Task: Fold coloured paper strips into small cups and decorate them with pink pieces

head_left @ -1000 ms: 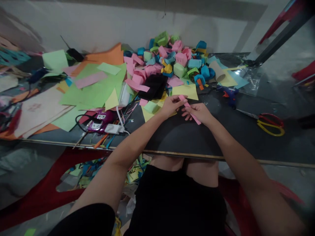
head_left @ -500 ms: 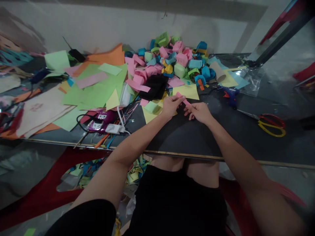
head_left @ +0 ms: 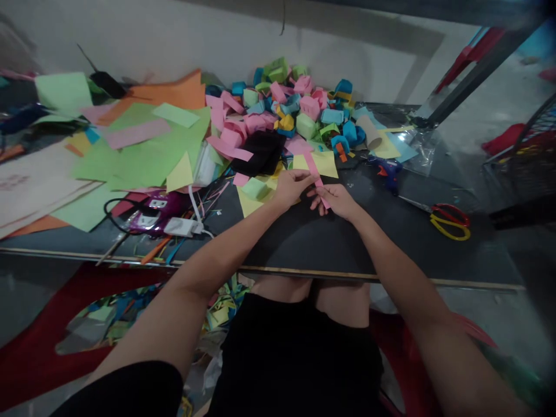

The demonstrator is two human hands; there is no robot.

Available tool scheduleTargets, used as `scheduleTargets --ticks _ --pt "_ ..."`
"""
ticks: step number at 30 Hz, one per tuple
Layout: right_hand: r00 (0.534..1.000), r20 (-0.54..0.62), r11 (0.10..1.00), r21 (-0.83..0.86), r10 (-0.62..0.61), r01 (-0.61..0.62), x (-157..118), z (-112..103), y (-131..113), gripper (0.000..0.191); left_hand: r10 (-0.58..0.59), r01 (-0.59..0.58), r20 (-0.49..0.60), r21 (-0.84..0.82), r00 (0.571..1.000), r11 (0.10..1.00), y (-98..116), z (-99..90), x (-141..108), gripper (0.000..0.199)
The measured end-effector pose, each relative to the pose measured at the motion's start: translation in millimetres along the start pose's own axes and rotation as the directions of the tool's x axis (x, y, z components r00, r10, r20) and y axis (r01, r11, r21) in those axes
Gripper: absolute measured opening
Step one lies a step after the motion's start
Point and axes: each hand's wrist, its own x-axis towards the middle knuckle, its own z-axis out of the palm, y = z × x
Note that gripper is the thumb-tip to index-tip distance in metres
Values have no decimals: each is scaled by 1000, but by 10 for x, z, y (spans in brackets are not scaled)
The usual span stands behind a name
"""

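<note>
Between my hands a narrow pink paper strip [head_left: 312,164] slants above the dark tabletop, its upper end over a yellow sheet [head_left: 329,163]. My left hand [head_left: 293,188] pinches it near the middle with thumb and fingertips. Lower down, my right hand [head_left: 336,200] grips the same strip, with its other fingers loosely curled beneath. Just left of my left hand lie a folded pale green paper piece [head_left: 255,189] and more yellow paper. A black flat object [head_left: 262,153] sits behind it.
Folded paper pieces [head_left: 307,124] are heaped along the wall. To the right lie a blue glue gun [head_left: 391,174] and red-and-yellow scissors [head_left: 450,222]. A purple power strip [head_left: 154,212] with cords and large green sheets [head_left: 143,153] cover the left side.
More of the pink strip now shows, stretching above and below my fingers at a steeper slant. The whole view has shifted, with the table's things appearing further left.
</note>
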Motion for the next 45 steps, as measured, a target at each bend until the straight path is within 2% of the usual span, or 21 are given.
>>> scheduleTargets --ticks 3,5,7,10,13,18,21,27,35,41,45 --pt "999 47 1000 16 11 -12 -1 -19 14 66 -56 59 124 -25 991 998 0 10 -40 27" --pt "997 73 1000 5 20 -20 -8 -23 6 67 -71 80 146 -54 987 995 -7 18 -58 30" --pt "998 55 1000 -22 20 -19 -8 -13 -4 63 -75 82 103 -66 992 994 -20 22 -53 29" --pt "999 -48 998 -62 11 -14 3 23 -10 54 -85 82 -22 -101 996 991 -42 18 -6 18" --pt "995 -88 997 -64 37 -42 2 50 -14 56 -72 60 -86 -129 994 990 -48 12 36 11" --pt "998 -32 998 -44 49 -50 -35 48 -33 71 -71 62 -57 -145 996 987 -36 26 19 24" --pt "999 -6 998 -62 32 -33 -36 45 -21 75 -74 59 -94 -150 993 987 -47 39 -1 29" --pt "999 -26 990 -134 -43 39 -1 54 41 72 -44 10 -200 -169 979 986 -65 46 8 27" --pt "996 87 1000 -9 26 -26 4 71 -3 71 -139 38 -251 -368 958 929 12 69 28 20" --pt "997 -73 1000 1 -21 21 29 109 44 71 -99 11 -309 -274 946 962 13 57 35 22" --pt "998 -66 1000 -1 11 -11 41 153 12 68 -53 -30 -420 -190 906 981 -24 53 26 27"
